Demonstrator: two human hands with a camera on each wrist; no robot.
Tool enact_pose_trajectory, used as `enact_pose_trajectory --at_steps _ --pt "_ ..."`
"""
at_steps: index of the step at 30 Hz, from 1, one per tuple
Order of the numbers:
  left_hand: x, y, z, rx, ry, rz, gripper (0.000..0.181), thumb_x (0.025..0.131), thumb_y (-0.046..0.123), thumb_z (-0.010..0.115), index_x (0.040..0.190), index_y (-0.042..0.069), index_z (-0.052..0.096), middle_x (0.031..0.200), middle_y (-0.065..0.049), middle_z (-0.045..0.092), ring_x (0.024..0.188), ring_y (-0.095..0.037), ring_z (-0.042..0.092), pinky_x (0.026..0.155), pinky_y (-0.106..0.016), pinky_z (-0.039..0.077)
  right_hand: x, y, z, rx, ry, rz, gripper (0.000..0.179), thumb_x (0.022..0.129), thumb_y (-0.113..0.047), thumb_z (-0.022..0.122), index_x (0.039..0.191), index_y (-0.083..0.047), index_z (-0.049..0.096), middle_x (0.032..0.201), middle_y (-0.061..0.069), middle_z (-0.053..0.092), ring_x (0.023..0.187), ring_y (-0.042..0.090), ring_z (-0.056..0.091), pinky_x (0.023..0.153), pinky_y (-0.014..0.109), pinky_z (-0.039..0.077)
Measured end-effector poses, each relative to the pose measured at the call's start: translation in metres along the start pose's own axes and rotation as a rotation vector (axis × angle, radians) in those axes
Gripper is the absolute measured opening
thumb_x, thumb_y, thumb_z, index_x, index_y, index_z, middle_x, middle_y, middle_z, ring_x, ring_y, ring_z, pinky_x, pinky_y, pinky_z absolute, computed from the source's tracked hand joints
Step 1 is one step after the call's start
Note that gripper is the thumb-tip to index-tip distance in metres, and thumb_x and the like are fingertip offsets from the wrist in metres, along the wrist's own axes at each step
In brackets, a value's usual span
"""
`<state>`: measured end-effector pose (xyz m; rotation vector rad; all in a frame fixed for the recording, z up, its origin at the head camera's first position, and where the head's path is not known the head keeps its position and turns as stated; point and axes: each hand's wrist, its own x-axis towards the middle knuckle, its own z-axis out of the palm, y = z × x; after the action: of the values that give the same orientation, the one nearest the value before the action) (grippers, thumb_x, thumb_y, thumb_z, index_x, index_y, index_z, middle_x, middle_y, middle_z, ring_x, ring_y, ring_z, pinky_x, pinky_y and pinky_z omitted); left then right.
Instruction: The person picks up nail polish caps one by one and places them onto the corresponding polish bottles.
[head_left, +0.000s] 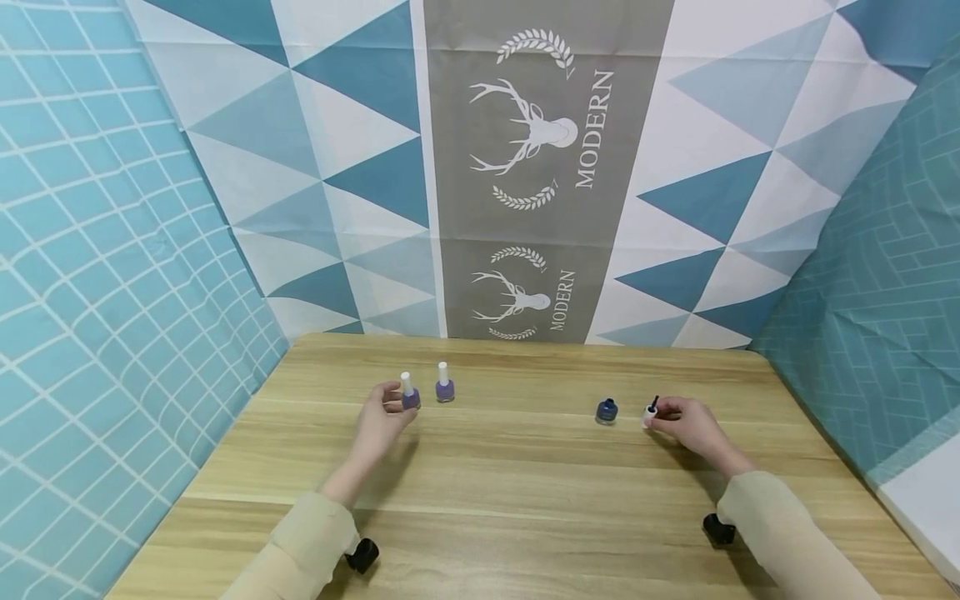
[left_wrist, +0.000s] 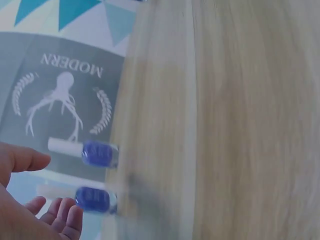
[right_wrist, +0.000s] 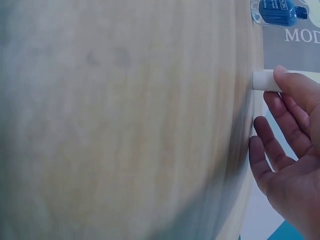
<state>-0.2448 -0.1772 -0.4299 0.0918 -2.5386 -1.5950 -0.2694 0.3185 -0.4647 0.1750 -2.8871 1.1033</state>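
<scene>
Two purple nail polish bottles with white caps stand upright toward the far left of the table. My left hand [head_left: 381,418] is around the left nail polish bottle [head_left: 410,398]; in the left wrist view its thumb and fingers [left_wrist: 64,216] are spread apart, not pinching that bottle. Just beyond is the second nail polish bottle [head_left: 445,388]. My right hand [head_left: 692,425] pinches a white nail polish cap [head_left: 649,414] between thumb and fingers, low at the tabletop, its dark brush pointing up. Left of it stands an uncapped dark blue nail polish bottle [head_left: 607,412], its neck exposed.
The wooden table [head_left: 510,508] meets a patterned backdrop [head_left: 517,167] at its far edge. Tiled-print cloths hang at the left and right sides. A black wrist device [head_left: 363,556] sits at the left cuff, another [head_left: 718,530] by the right.
</scene>
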Motion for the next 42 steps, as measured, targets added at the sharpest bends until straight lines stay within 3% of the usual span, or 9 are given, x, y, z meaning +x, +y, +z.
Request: enact_pose_trajectory --at_steps 7,18,24,30,42 --pt "-0.016 0.019 0.010 -0.017 -0.061 0.025 0.061 0.082 0.004 0.068 0.136 -0.001 0.039 0.128 -0.024 0.051 0.116 -0.039 0.051 0.090 -0.042 0.049 0.001 0.001 0.002 -0.007 0.015 -0.016 0.028 0.082 -0.024 0.074 0.097 -0.001 0.066 0.092 0.009 0.067 0.087 0.025 0.065 0.074 0.039 0.054" --pt "-0.031 0.046 0.041 -0.092 -0.161 0.133 0.054 0.081 0.005 0.070 0.130 0.002 0.047 0.122 -0.016 0.056 0.111 -0.031 0.053 0.086 -0.042 0.046 0.000 0.003 0.001 -0.016 0.026 -0.036 0.025 0.082 -0.021 0.074 0.095 -0.001 0.066 0.091 0.010 0.067 0.088 0.027 0.066 0.075 0.040 0.055" --pt "-0.033 0.059 0.056 -0.095 -0.174 0.204 0.056 0.078 0.006 0.072 0.129 0.000 0.048 0.120 -0.018 0.057 0.109 -0.033 0.054 0.085 -0.044 0.044 0.000 0.002 0.002 0.003 0.037 -0.062 0.023 0.082 -0.018 0.074 0.095 0.000 0.066 0.090 0.010 0.067 0.087 0.027 0.066 0.074 0.038 0.055" --pt "-0.034 0.070 0.071 -0.125 -0.182 0.219 0.060 0.078 0.008 0.073 0.131 0.002 0.046 0.120 -0.015 0.058 0.110 -0.031 0.054 0.090 -0.051 0.042 0.000 0.001 0.001 -0.004 0.035 -0.050 0.025 0.082 -0.019 0.074 0.096 0.000 0.066 0.091 0.011 0.067 0.089 0.029 0.066 0.076 0.041 0.055" --pt "-0.036 0.090 0.097 -0.180 -0.221 0.275 0.063 0.076 0.011 0.074 0.132 0.006 0.046 0.124 -0.010 0.056 0.114 -0.031 0.051 0.091 -0.044 0.042 0.000 0.003 0.002 -0.016 0.035 -0.075 0.024 0.081 -0.019 0.075 0.094 0.000 0.067 0.090 0.010 0.067 0.089 0.027 0.065 0.077 0.041 0.054"
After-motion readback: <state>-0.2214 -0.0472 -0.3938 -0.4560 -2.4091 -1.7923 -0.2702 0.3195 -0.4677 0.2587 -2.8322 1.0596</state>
